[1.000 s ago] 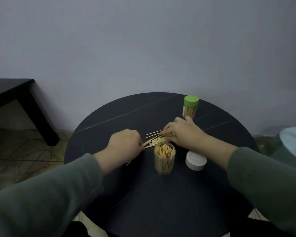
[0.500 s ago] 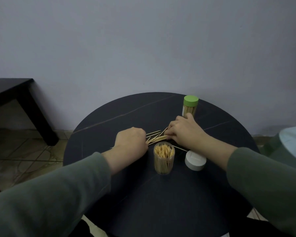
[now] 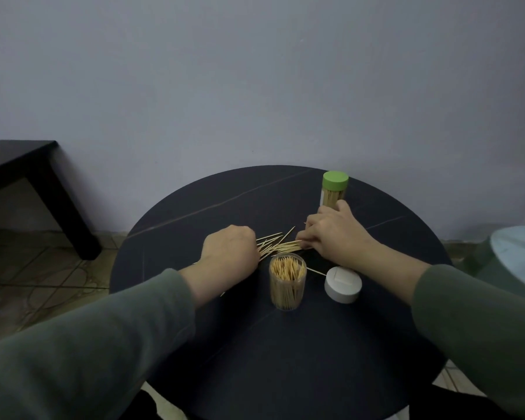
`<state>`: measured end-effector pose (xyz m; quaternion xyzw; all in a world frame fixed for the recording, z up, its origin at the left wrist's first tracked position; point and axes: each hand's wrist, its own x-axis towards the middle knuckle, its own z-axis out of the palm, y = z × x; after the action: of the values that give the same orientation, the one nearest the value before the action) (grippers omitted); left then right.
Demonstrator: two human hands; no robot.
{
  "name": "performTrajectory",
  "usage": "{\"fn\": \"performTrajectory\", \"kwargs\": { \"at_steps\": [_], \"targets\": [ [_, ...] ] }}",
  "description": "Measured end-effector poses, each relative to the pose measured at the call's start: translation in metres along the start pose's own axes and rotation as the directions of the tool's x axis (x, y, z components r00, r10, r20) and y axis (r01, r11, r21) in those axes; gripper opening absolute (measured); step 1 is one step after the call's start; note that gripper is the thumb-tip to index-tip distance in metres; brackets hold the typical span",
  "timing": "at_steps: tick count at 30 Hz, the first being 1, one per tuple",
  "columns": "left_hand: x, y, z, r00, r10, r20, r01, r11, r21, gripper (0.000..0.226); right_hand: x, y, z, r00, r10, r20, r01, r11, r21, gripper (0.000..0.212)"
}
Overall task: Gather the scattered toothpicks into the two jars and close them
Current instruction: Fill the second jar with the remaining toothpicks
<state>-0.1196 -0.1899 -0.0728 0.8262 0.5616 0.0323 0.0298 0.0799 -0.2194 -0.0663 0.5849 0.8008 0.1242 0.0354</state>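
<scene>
1. No writing is readable on the open jar (image 3: 287, 281), white lid (image 3: 343, 284) or far green-lidded jar (image 3: 333, 192).
2. Left hand (image 3: 229, 248) and right hand (image 3: 331, 233) pinch the loose toothpicks (image 3: 278, 245) mid-desk (image 3: 285, 359); fingertips hidden.

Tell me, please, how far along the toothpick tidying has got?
Done: the green-lidded jar is closed and the open jar is nearly full. In hand: the left hand and right hand are at the loose toothpicks. Left: jarring these and fitting the white lid.
</scene>
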Motion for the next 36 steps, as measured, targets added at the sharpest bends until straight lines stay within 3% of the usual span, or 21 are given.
{"fn": "performTrajectory", "kwargs": {
  "at_steps": [7, 10, 13, 17, 21, 24, 32, 36],
  "targets": [
    [0.002, -0.006, -0.006, 0.998, -0.064, 0.005, 0.063, 0.957, -0.282, 0.015, -0.01, 0.003, -0.005, 0.98, 0.155, -0.121, -0.123, 0.964, 0.236, 0.029],
    [0.001, -0.006, -0.012, 0.998, -0.055, 0.007, 0.052, 0.898, -0.438, 0.012, -0.013, 0.002, -0.007, 0.958, 0.252, -0.134, -0.175, 0.89, 0.42, 0.028],
    [-0.004, -0.001, -0.022, 0.998, -0.045, -0.055, -0.001, 0.765, -0.644, 0.016, -0.016, -0.004, -0.011, 0.936, 0.346, -0.064, -0.213, 0.703, 0.679, 0.027],
    [-0.021, 0.011, -0.037, 0.988, -0.055, -0.147, -0.099, 0.509, -0.855, 0.011, -0.023, -0.019, -0.025, 0.917, 0.397, 0.047, -0.153, 0.241, 0.958, 0.027],
    [-0.037, 0.022, -0.045, 0.99, -0.068, -0.126, -0.109, 0.217, -0.97, 0.017, -0.03, -0.032, -0.032, 0.914, 0.4, 0.063, -0.065, -0.01, 0.998, 0.015],
    [-0.043, 0.026, -0.04, 0.996, -0.047, -0.075, -0.07, 0.097, -0.993, 0.025, -0.035, -0.04, -0.032, 0.913, 0.4, 0.083, -0.039, -0.118, 0.992, 0.016],
    [-0.048, 0.024, -0.019, 0.998, -0.047, -0.05, -0.045, 0.097, -0.994, 0.028, -0.042, -0.043, -0.04, 0.884, 0.462, 0.068, 0.042, -0.223, 0.974, 0.012],
    [-0.046, 0.02, -0.015, 0.999, -0.034, -0.027, -0.025, 0.062, -0.998, 0.028, -0.042, -0.046, -0.039, 0.904, 0.417, 0.094, 0.031, -0.283, 0.959, 0.013]
  ]
}}
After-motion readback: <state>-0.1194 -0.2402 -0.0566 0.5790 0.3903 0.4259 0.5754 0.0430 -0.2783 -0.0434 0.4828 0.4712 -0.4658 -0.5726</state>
